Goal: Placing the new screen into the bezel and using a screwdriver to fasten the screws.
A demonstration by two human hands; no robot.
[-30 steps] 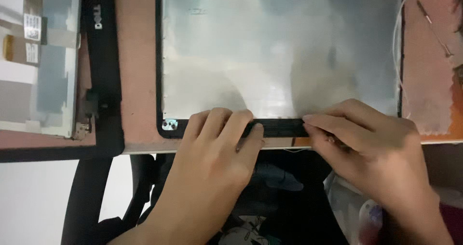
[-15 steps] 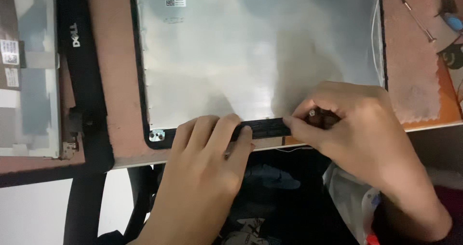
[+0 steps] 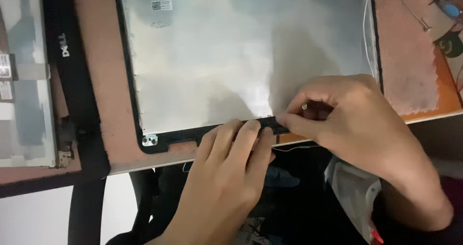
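Silver lid (image 3: pixel 241 57) of a laptop screen is laid inside-up on the reddish desk (image 3: pixel 103 95), seen from the head cam. Its black bottom strip (image 3: pixel 202 133) is pressed flat by the left hand (image 3: pixel 226 182), fingers stretched out, nothing gripped. The right hand (image 3: pixel 352 124) is curled tight, a tiny screw (image 3: pixel 304 106) pinched at the strip's end. Looks like hinge-strip fitting; a steady pinch and careful lining-up would be needed. A loose bezel (image 3: pixel 72 81) is left aside.

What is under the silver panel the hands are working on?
The silver panel lies in a black frame on the reddish table. The left hand and right hand cover its near edge. What lies beneath the panel is hidden.
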